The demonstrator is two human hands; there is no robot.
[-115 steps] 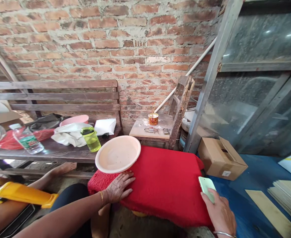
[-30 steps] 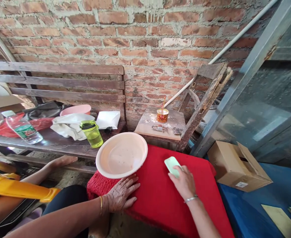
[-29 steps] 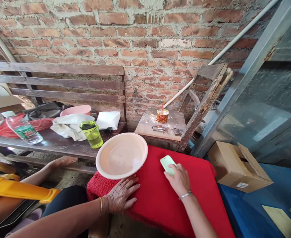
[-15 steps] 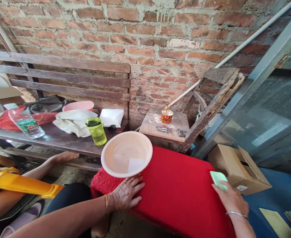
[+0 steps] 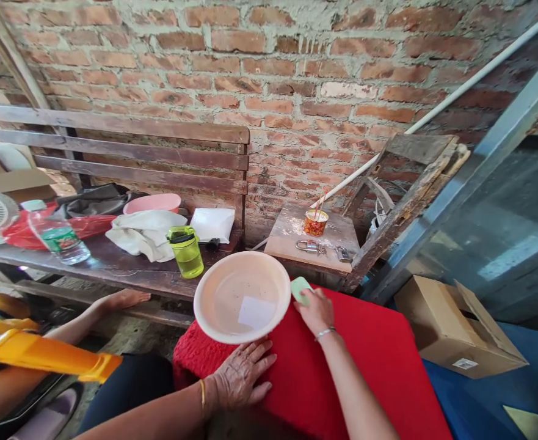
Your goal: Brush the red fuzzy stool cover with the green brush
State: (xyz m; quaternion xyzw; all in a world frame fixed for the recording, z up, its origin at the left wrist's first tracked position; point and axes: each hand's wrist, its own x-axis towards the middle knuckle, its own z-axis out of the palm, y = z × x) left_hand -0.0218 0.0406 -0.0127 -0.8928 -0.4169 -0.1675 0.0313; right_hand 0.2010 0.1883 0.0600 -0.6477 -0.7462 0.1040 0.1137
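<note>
My left hand [image 5: 245,374] lies flat on the red cloth [image 5: 364,348], fingers spread, fingertips just under the near rim of a pale basin [image 5: 209,327]. Shallow water with dark specks shows in the basin, along with a white rectangular patch that may be a reflection. Gripped in my right hand [image 5: 317,310] is a pale green rounded block [image 5: 300,288], its exact kind unclear. The block is close beside the basin's right rim; whether they touch, I cannot tell. Part of it is covered by my fingers.
A wooden bench [image 5: 113,266] on the left carries a green drinking bottle [image 5: 189,260], white cloth [image 5: 143,235], water bottle [image 5: 62,241] and pink basin [image 5: 154,203]. Behind stands a small table [image 5: 280,241] with a cup [image 5: 315,223] and padlocks [image 5: 343,254]. A cardboard box [image 5: 456,333] sits right.
My right hand has carried the pale green block leftward across the red cloth to the basin. My left hand stays on the cloth by the rim. The view has shifted slightly.
</note>
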